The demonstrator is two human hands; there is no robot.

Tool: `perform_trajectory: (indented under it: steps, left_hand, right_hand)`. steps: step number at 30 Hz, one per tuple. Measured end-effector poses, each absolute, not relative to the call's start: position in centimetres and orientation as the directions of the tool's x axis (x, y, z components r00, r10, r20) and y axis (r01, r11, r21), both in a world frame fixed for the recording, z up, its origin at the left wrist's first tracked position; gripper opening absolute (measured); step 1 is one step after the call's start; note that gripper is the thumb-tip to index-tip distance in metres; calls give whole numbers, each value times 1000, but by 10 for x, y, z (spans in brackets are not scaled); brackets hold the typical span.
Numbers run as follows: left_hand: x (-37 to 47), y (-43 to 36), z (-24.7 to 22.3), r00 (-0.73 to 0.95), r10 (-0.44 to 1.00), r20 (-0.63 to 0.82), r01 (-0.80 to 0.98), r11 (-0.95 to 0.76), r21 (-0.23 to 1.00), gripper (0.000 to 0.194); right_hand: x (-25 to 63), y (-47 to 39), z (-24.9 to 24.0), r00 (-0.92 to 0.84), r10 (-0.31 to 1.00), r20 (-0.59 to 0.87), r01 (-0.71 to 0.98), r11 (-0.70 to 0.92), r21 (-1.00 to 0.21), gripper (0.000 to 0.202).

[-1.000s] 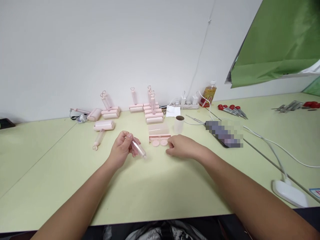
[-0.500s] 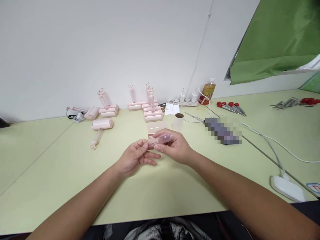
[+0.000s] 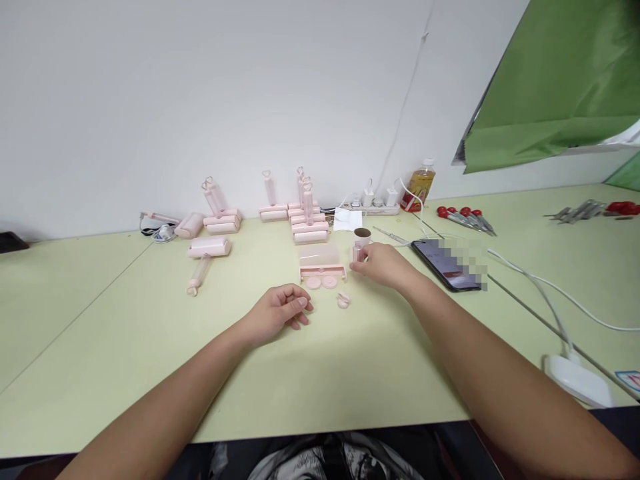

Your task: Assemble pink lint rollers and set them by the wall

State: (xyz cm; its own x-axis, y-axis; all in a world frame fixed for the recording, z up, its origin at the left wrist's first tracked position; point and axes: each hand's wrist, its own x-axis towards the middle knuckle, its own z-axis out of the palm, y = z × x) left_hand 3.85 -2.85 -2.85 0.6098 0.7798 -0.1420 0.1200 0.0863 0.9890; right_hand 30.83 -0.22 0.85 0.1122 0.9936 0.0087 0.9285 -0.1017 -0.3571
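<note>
My right hand [image 3: 383, 263] is closed on a clear pink handle piece [image 3: 357, 251], just in front of the white roll [image 3: 363, 235] with a brown core. Nearer to me and to the left, my left hand [image 3: 281, 309] rests over the table with loosely curled fingers and nothing in it. Between the hands lie a pink frame [image 3: 323, 271], two round pink discs [image 3: 313, 283] and a small pink part [image 3: 343, 301]. Behind the frame is a translucent cover [image 3: 319, 255].
Several pink rollers [image 3: 311, 237] stand near the wall, and one lies at the left [image 3: 209, 247]. A phone [image 3: 445, 265], tweezers [image 3: 393, 235], a power strip [image 3: 380, 209], a bottle [image 3: 419, 186], red-capped tools [image 3: 465, 219] and a white charger [image 3: 577, 380] with cables are on the right.
My right hand has moved right and away from my left hand with the clear piece. My left hand has let go of it. The frame, discs and small part now show.
</note>
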Motion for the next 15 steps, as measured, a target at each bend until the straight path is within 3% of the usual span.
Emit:
perform_trajectory:
  steps: [6, 15]
  left_hand:
    - [39, -30, -26, 616, 771, -158, 166, 69, 984, 31]
    - [40, -31, -25, 618, 768, -168, 216, 40, 976, 33]
  right_hand:
    - [317, 3, 6, 175, 984, -34, 894, -173, -414, 20]
    - [318, 17, -12, 172, 980, 99, 891, -112, -440, 23]
